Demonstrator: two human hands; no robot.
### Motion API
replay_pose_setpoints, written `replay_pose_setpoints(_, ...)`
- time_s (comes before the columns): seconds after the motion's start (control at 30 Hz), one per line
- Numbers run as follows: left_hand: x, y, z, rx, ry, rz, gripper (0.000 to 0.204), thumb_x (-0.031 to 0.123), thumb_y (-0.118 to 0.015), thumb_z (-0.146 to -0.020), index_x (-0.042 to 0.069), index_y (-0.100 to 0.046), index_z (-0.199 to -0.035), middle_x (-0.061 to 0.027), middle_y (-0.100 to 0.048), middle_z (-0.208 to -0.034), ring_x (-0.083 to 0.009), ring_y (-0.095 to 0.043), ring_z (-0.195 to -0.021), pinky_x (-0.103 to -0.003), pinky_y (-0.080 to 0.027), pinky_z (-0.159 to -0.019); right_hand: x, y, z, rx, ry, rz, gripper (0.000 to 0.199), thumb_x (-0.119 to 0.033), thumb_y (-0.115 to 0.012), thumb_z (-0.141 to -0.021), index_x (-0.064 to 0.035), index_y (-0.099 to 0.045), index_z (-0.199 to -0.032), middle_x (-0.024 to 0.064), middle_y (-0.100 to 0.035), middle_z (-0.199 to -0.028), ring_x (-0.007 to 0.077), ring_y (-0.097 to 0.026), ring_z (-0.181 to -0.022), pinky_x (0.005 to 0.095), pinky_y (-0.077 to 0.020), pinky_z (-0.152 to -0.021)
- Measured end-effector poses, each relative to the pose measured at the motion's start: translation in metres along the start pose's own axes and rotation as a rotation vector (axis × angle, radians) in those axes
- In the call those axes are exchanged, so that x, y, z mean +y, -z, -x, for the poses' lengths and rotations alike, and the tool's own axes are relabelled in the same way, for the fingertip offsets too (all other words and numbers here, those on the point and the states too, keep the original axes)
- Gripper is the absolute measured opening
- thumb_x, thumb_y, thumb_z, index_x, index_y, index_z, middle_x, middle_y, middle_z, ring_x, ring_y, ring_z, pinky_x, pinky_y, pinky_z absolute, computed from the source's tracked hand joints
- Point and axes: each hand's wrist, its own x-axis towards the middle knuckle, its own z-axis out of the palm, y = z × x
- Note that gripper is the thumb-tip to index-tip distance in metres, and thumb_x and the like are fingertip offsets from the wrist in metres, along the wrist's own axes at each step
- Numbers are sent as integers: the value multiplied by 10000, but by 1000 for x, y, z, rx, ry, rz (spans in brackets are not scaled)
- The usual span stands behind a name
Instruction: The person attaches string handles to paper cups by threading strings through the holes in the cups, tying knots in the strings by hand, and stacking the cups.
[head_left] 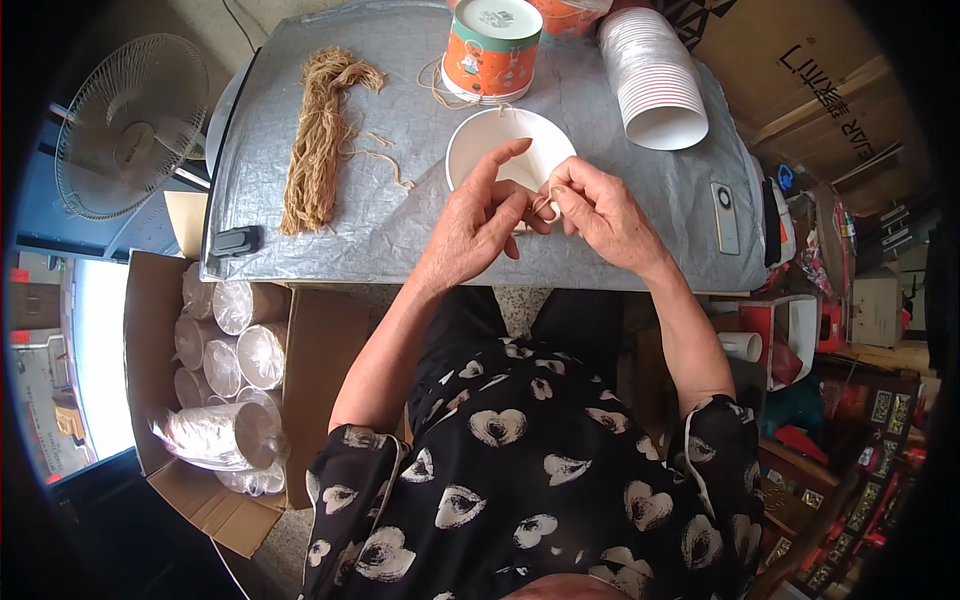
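A white paper bucket (468, 142) lies tilted at the table's near side, its open mouth facing me. Both my hands are at its front rim. My right hand (612, 222) pinches a thin piece of twine (541, 207) between thumb and fingertips. My left hand (468, 228) has its index finger raised, while its thumb and other fingers close round the same twine. The fingers partly hide the twine and the bucket's lower rim. Beyond stands an upside-down orange and green printed paper bucket (490, 65), with a loop of twine beside it.
A bundle of brown twine (318, 140) lies on the grey-covered table (400, 100) at left, near a black clip (236, 241). Nested paper buckets (655, 85) lie at right, above a phone-like object (723, 217). A cardboard box (150, 380) of wrapped buckets and a fan (133, 125) stand at left.
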Motion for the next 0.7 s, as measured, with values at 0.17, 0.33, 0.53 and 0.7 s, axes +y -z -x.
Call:
replay_pose_setpoints(0.17,-2,3,0,-21,41,76,508,139,-530,-1061,18,-348,-1520,-117,-714,-989,-178,-719,-901,-272,-561,-664,3,2,1,12,6,17,162,-170,-512,-1067,-38,-540,-978,-29,-539,-812,43,-490,-683,218,-451,-616)
replay_pose_setpoints(0.33,-16,11,-1,-71,136,-1,235,177,-627,-1035,-27,-659,-1148,-65,-726,-902,-113,-691,-820,-271,-576,-735,7,4,3,30,24,30,149,-170,-529,-1060,-45,-544,-982,-37,-515,-796,38,-476,-683,213,-441,-613)
replay_pose_setpoints(0.53,-10,14,0,-57,168,-76,204,183,-657,-1021,-15,-702,-1030,-39,-717,-873,-91,-670,-798,-260,-563,-740,1,1,3,66,31,92,101,-72,-561,-1002,-5,-540,-930,-3,-523,-746,74,-469,-702,284,-440,-623)
replay_pose_setpoints(0.7,-11,13,-2,-52,175,-92,233,230,-669,-1017,5,-710,-1058,-23,-722,-884,-85,-667,-822,-255,-544,-727,11,-3,1,83,21,-113,135,-150,-588,-1045,-25,-602,-995,-68,-496,-761,18,-420,-648,207,-356,-564)
